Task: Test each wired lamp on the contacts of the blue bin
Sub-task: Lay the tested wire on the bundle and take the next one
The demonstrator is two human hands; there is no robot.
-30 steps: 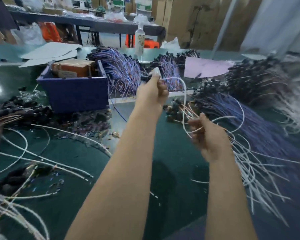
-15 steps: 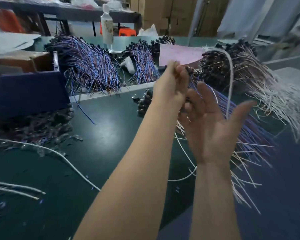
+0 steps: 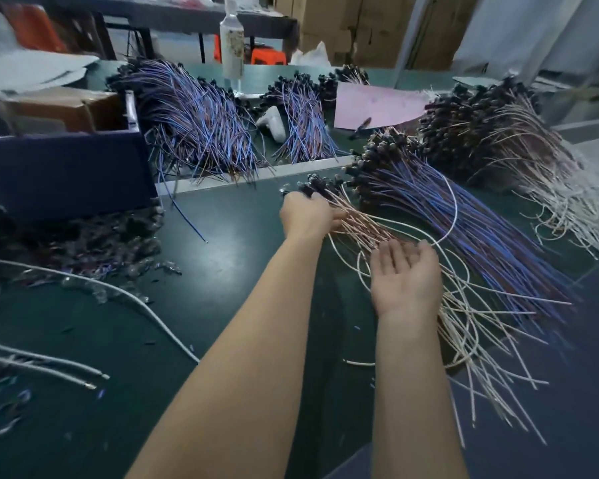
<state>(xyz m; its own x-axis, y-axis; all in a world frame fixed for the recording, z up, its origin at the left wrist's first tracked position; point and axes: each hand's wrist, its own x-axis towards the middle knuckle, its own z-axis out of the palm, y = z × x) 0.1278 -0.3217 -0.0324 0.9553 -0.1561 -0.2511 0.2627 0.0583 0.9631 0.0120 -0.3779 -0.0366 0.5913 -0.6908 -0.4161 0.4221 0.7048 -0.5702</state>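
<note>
No lettering legible from where I stand, patterned label on the spray bottle at the far edge of the desk — too blurred to read, pale patch on the brown carton inside the blue bin — smeared, nothing decipherable.

I record the bin at the left rear of the worktop, with a carton inside it. A scrap heap lies before the bin. Right of the bin lies a first bundle of wired lamps, then a smaller bundle; a bottle stands behind, between them. The near bundle lies centre right, with the left hand at its lamp end and the right hand nearer me on its wires. A large bundle lies just behind.
</note>
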